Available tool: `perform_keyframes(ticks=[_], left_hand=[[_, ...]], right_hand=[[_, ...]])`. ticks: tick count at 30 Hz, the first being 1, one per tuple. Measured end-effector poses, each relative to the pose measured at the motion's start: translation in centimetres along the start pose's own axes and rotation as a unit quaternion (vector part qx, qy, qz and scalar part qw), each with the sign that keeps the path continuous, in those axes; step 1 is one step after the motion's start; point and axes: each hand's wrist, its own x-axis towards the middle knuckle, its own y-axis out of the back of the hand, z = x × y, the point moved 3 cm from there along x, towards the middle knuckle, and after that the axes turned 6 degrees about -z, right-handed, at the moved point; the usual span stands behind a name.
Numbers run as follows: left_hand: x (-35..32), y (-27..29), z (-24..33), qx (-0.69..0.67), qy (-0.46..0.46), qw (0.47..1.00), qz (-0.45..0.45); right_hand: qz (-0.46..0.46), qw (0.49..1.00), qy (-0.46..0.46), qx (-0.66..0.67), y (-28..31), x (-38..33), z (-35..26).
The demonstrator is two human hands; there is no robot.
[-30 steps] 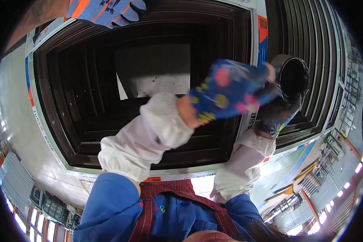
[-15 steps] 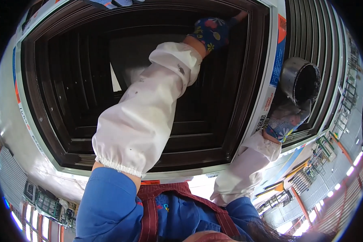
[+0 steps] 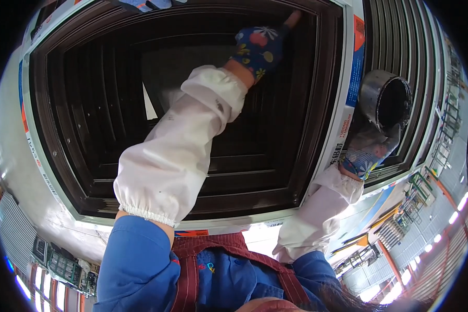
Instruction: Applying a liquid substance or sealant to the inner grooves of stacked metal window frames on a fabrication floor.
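Note:
My left hand [image 3: 257, 52], in a dark blue floral glove, reaches across a dark brown stack of rectangular frames [image 3: 229, 205]. One bare finger is stretched out against the inner side near the far right corner; the other fingers are hidden in shadow. On the right, my right hand [image 3: 366, 156], in a floral glove with a grey palm, grips the near rim of a round metal can [image 3: 369, 96]. The can is tipped toward me, its dark mouth smeared round the edge. It sits over a second stack of ribbed dark profiles [image 3: 387, 36].
White printed protective film [image 3: 343, 122] with blue and orange patches covers the frames' outer sides. A blue-grey glove [image 3: 151, 4] rests at the far edge; whether a hand fills it is unclear. Racks [image 3: 424, 195] stand beyond on the right, and pale floor [image 3: 10, 125] lies on the left.
My left hand has slid a little left along the far inner corner, its finger still stretched out. The can and my right hand have barely moved.

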Motion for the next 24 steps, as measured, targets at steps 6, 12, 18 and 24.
perform_keyframes(ticks=[6, 12, 18, 24], left_hand=[[1.4, -1.2, 0.5, -0.045, -0.033, 0.997, 0.057], [2.9, -2.2, 0.1, -0.020, -0.083, 0.995, 0.055], [2.0, -1.1, 0.8, 0.093, -0.057, 0.992, 0.062], [1.7, -0.9, 0.3, 0.091, 0.009, 0.995, 0.026]], right_hand=[[0.003, 0.999, 0.011, -0.038, 0.1, -0.2, -0.1], [0.030, 0.990, -0.074, 0.117, -2.5, -1.1, -1.4], [-0.039, 0.996, 0.052, -0.059, 1.0, -0.2, 0.0], [-0.043, 0.999, 0.016, -0.003, 0.2, -0.6, 0.3]])
